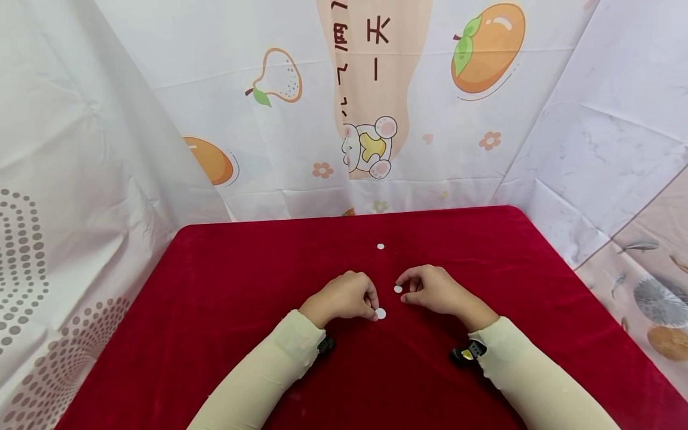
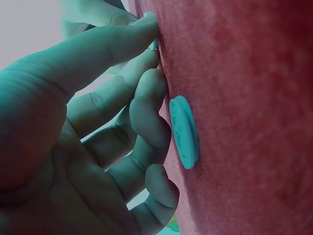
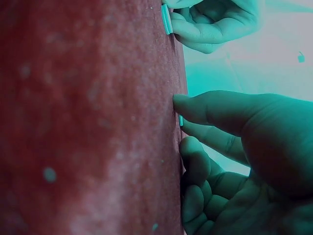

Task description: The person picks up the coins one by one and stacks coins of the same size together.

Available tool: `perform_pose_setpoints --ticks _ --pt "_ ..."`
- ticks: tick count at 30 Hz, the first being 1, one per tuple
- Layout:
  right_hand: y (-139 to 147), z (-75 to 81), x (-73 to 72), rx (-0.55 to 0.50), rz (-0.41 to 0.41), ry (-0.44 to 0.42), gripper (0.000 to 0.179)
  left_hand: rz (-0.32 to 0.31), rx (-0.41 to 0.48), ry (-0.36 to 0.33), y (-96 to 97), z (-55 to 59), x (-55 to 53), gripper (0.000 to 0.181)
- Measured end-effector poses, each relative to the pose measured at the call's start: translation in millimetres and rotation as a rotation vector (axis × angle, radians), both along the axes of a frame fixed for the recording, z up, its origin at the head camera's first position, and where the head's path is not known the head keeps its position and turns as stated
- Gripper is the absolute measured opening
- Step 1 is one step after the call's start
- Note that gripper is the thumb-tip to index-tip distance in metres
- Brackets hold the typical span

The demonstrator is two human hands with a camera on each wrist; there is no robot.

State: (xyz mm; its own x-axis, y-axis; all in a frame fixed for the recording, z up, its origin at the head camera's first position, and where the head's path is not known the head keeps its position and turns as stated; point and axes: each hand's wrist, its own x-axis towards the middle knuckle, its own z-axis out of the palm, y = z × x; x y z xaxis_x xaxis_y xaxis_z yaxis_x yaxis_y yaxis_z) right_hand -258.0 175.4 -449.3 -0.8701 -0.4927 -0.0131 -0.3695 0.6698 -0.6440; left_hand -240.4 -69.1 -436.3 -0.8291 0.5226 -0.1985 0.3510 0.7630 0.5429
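The left hand (image 1: 346,295) pinches a white disc (image 1: 381,313) over a red-draped surface (image 1: 258,263) as the right hand (image 1: 439,289) holds a second disc (image 1: 398,289) at curled fingertips, a third disc (image 1: 380,246) lying beyond.

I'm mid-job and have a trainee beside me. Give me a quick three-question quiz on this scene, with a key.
1. How many white discs show in the head view?
2. True or false: the right hand touches the farthest disc.
3. Which hand is at the lowest disc in the head view: a) right, b) left?

Key:
1. Three.
2. False; the farthest disc lies on the red cloth, apart from both hands.
3. b, the left hand.
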Motion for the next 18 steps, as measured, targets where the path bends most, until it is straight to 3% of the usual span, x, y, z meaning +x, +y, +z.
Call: perform_pose_setpoints --ticks 18 --pt "0.6 -1.4 -1.3 0.005 0.009 0.003 0.015 0.012 -0.001 -0.014 0.4 0.9 0.8 0.018"
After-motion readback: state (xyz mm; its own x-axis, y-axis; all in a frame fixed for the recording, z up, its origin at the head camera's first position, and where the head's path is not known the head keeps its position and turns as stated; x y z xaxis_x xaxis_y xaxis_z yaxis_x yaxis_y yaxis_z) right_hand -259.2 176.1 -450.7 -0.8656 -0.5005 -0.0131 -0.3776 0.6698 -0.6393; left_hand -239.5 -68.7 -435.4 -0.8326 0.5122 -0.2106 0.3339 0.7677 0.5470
